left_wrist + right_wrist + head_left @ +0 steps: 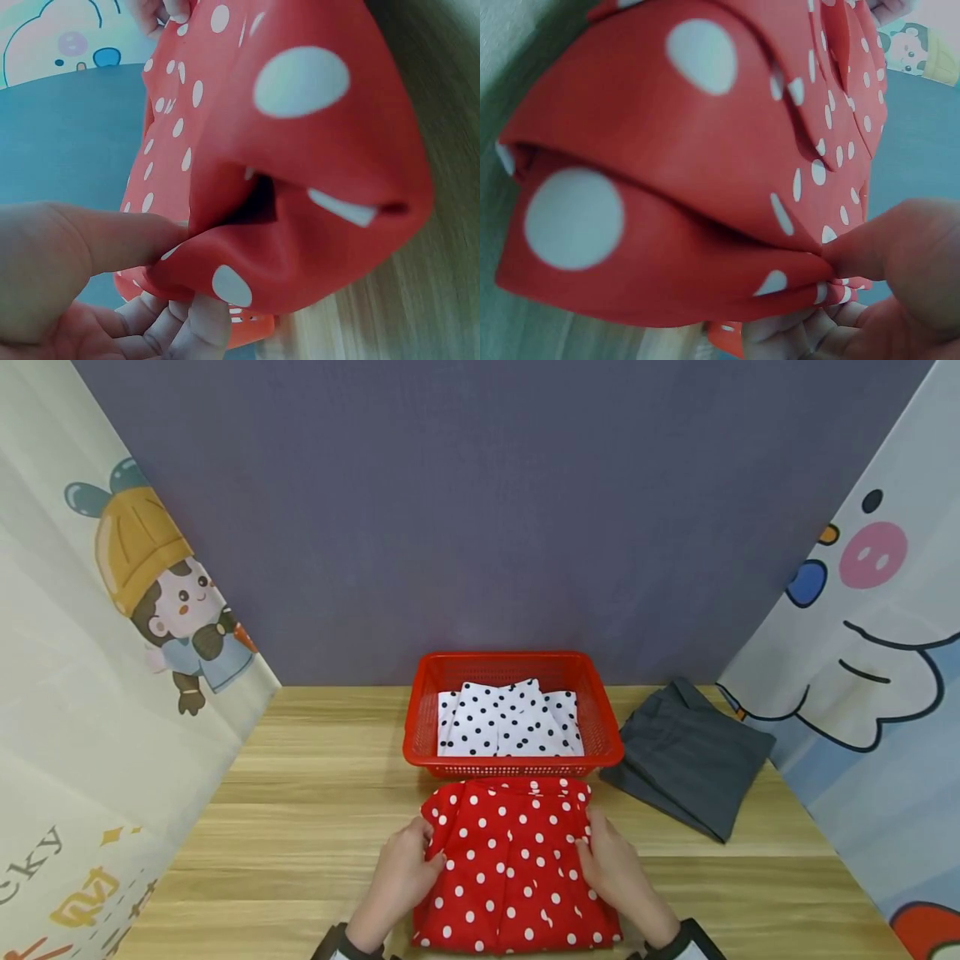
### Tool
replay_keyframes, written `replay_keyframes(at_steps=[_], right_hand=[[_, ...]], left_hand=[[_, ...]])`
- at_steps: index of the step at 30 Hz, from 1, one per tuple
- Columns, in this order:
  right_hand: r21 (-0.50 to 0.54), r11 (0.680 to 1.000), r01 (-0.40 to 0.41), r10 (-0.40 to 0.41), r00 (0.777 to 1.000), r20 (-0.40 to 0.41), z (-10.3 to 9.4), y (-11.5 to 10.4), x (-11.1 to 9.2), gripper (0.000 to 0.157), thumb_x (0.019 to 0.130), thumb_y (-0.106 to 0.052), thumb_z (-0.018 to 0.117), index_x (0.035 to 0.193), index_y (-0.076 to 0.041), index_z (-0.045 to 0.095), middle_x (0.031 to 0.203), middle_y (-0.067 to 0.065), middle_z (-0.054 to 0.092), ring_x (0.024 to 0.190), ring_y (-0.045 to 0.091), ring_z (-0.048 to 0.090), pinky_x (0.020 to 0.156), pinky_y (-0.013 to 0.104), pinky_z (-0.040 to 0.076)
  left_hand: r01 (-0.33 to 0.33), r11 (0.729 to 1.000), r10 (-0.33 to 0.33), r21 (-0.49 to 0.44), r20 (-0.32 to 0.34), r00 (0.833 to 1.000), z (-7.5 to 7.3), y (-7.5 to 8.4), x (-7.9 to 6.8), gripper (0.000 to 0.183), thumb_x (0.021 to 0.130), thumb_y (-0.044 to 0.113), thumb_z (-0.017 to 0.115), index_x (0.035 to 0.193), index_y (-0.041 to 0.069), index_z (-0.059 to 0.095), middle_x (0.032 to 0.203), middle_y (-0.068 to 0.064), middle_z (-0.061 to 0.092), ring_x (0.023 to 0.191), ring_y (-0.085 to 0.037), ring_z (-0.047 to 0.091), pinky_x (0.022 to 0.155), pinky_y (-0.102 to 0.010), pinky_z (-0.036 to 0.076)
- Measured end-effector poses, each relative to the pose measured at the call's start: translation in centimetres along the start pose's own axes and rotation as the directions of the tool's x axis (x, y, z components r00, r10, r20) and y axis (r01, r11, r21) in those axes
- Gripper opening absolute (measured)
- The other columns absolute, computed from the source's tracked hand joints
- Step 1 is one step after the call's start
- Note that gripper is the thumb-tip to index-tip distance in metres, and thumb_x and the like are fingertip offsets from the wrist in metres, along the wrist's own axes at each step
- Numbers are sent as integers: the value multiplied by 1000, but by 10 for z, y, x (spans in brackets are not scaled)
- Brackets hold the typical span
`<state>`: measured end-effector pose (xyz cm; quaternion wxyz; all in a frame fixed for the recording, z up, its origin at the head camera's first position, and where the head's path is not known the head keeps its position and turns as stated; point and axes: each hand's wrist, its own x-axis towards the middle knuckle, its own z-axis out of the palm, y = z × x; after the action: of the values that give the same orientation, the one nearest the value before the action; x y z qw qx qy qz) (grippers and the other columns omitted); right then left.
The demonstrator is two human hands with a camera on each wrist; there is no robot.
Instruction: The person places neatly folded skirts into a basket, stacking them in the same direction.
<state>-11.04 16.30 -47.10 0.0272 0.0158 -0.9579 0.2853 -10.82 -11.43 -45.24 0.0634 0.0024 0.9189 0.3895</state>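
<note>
A folded red cloth with white dots (502, 868) lies at the near edge of the wooden table, just in front of a red basket (517, 768). My left hand (405, 864) pinches its left side, thumb on top and fingers beneath, as the left wrist view shows. On the opposite side my right hand (617, 868) pinches the cloth the same way; its thumb (900, 244) presses the upper layers in the right wrist view. Folds gape open along both side edges. Inside the basket sits a white cloth with black dots (502, 722).
To the right of the basket a dark grey folded cloth (690, 756) lies on the table (315, 793). A dark grey-blue wall (495, 510) stands behind. Patterned curtains hang at the left (67, 652) and right (892, 693).
</note>
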Motion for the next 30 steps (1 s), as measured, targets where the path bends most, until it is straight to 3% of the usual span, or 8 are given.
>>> replay_keyframes(at_steps=[8,17,23,30], right_hand=[[-10,1000,-5,5,1000,-16,-13,-5,-3,37,81,-8,66,109,1,44,98,16,59,78,25,62,63,38,53],[-12,1000,18,-18,997,-72,-26,-11,3,41,80,-9,67,110,-1,41,89,14,60,62,17,59,50,30,49],[-27,995,93,-96,983,-157,-27,-9,11,41,80,-8,67,111,0,42,94,17,59,68,23,62,54,35,53],[-52,993,106,-114,972,-208,-32,-13,24,44,79,-8,69,113,2,43,102,19,57,79,28,61,63,43,54]], left_hand=[[-28,999,28,24,-34,999,-3,7,-3,27,75,6,72,93,4,52,76,-3,55,64,-13,51,52,-21,49],[-68,997,71,27,-109,991,-8,15,5,28,76,7,72,96,6,52,83,-4,57,68,-12,53,55,-23,50],[-104,993,112,56,-172,979,-10,19,15,30,75,9,73,97,6,52,85,-5,60,68,-13,54,56,-24,51],[-147,987,160,71,-242,957,-14,26,26,29,75,9,74,96,6,54,82,-5,61,66,-14,53,55,-25,50]])
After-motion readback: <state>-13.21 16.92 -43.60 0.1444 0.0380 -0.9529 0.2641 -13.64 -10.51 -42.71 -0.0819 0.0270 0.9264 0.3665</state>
